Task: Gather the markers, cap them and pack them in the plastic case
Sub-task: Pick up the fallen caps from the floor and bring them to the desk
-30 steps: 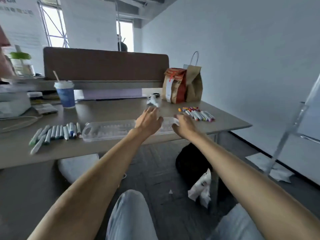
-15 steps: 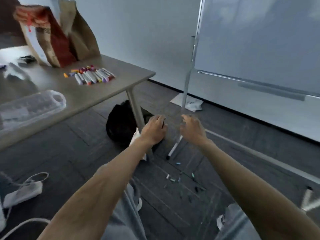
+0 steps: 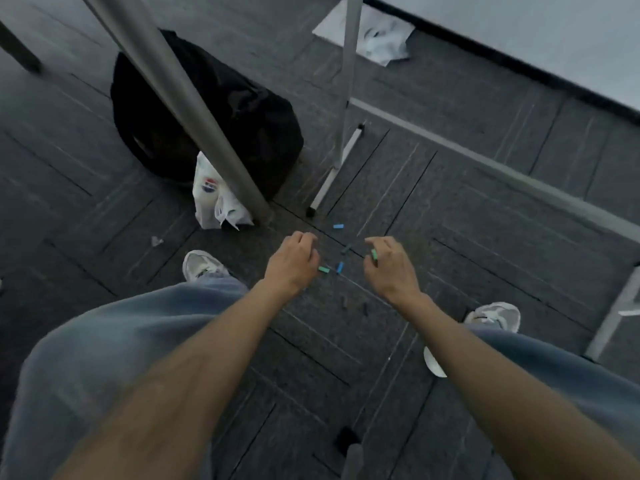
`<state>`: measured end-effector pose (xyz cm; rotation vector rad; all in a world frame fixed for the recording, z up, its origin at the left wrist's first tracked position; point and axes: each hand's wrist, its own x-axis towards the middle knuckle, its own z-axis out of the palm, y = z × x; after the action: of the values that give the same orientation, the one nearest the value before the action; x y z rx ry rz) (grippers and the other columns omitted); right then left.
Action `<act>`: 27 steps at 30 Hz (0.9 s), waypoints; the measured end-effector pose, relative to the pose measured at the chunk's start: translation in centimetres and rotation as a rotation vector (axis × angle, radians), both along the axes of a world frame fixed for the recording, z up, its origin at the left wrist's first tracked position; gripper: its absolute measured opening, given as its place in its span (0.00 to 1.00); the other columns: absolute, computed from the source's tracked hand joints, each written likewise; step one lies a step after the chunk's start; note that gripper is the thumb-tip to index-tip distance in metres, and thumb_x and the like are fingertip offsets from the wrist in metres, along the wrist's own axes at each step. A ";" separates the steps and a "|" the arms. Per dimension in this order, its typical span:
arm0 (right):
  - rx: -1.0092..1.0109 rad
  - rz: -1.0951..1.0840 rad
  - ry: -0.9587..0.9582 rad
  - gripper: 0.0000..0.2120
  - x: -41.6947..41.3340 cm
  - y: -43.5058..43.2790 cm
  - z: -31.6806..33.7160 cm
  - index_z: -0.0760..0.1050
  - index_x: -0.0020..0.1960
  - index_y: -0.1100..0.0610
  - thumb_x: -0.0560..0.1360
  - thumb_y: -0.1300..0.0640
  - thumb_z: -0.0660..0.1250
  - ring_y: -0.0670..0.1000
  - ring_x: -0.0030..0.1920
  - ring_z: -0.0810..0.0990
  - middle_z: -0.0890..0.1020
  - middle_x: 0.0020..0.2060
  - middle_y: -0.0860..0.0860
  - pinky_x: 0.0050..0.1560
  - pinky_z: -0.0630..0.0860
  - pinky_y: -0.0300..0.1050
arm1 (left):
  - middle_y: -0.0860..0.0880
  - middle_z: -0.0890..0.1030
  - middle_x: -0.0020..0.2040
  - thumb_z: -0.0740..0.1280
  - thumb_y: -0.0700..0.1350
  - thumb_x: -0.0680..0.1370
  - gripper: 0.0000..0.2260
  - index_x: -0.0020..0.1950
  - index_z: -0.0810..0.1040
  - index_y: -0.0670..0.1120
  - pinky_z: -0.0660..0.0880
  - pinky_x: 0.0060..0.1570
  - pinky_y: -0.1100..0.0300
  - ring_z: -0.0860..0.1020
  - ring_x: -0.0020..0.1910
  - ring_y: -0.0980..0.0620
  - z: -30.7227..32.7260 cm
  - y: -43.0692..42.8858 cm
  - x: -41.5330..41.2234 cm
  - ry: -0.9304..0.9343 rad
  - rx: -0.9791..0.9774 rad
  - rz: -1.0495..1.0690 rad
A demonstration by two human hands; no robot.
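My right hand (image 3: 389,268) pinches a small green plastic cap (image 3: 374,253), axis near-far; left hand (image 3: 292,263) loosely curled, empty. Dark carpet tiles (image 3: 485,244).

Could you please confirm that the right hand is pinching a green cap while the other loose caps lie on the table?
Not quite: the other loose caps lie on the dark floor, not on a table, as the head view shows. The right hand does appear to pinch a green cap.
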<state>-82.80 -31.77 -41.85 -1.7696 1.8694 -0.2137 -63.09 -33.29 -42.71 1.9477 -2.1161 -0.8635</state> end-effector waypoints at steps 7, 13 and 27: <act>0.263 0.040 0.040 0.14 0.3 1.3 -15.1 0.73 0.63 0.56 0.81 0.51 0.60 0.56 0.59 0.76 0.77 0.57 0.53 0.54 0.75 0.54 | 0.46 0.71 0.66 0.57 0.46 0.82 0.15 0.68 0.69 0.45 0.71 0.56 0.52 0.69 0.64 0.46 -13.4 1.1 0.5 -0.084 0.231 -0.017; 0.350 0.013 0.149 0.14 2.0 2.1 -23.4 0.74 0.55 0.54 0.78 0.44 0.64 0.56 0.53 0.80 0.81 0.51 0.52 0.49 0.76 0.51 | 0.49 0.72 0.63 0.59 0.49 0.82 0.15 0.68 0.68 0.47 0.73 0.49 0.53 0.71 0.59 0.49 -21.0 2.2 1.0 -0.103 0.378 0.084; 0.199 -0.272 -0.376 0.11 2.0 1.4 -24.0 0.73 0.62 0.56 0.81 0.58 0.61 0.45 0.49 0.76 0.73 0.53 0.47 0.52 0.76 0.44 | 0.48 0.74 0.57 0.67 0.56 0.77 0.17 0.58 0.70 0.46 0.73 0.45 0.51 0.73 0.57 0.47 -26.3 -0.4 -1.1 -0.219 0.315 0.188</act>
<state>-80.76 -30.39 -65.88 -1.2414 1.7772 -0.4152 -64.18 -33.73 -69.00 2.4559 -1.9559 -1.0401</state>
